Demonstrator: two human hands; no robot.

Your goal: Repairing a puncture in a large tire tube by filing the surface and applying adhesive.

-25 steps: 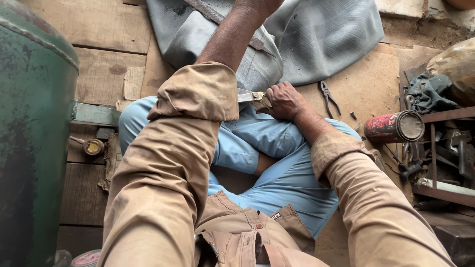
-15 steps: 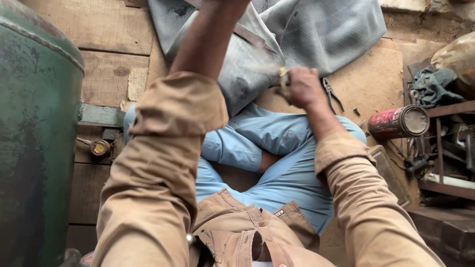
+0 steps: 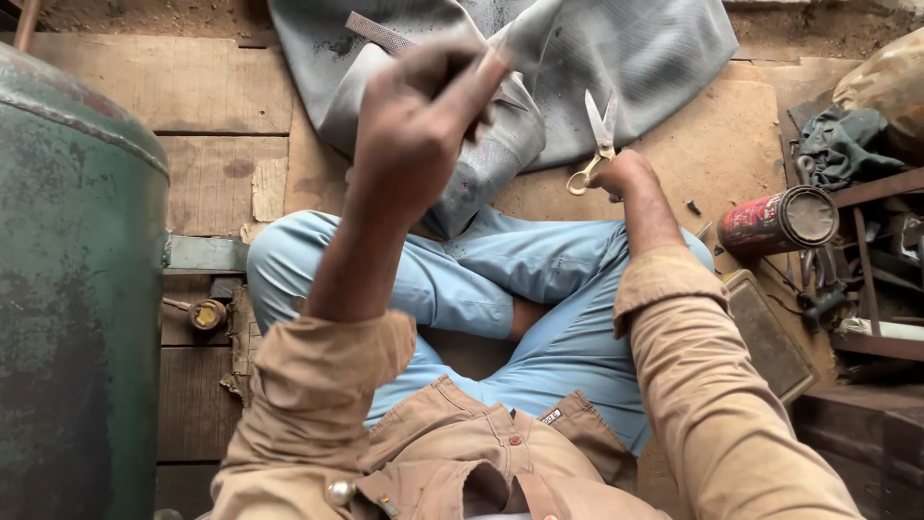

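My left hand [image 3: 419, 125] is raised in the middle of the view, pinching a fold of grey fabric [image 3: 626, 58] and lifting it off the floor. My right hand [image 3: 626, 173] grips a pair of scissors [image 3: 597, 140] with brass-coloured handles, blades apart and pointing up toward the fabric. I sit cross-legged in light blue trousers and a tan shirt. The rest of the grey fabric lies spread over the wooden floor ahead of my knees.
A large green metal drum [image 3: 67, 289] stands at the left. A red cylindrical can [image 3: 780, 221] lies on its side at the right, beside a dark rack [image 3: 866, 289] with tools and rags. A flat dark slab [image 3: 770, 337] lies by my right knee.
My left hand rose toward the camera, pulling the grey fabric up. My right hand lifted from my lap with the scissors, whose blades now stand apart near the fabric.
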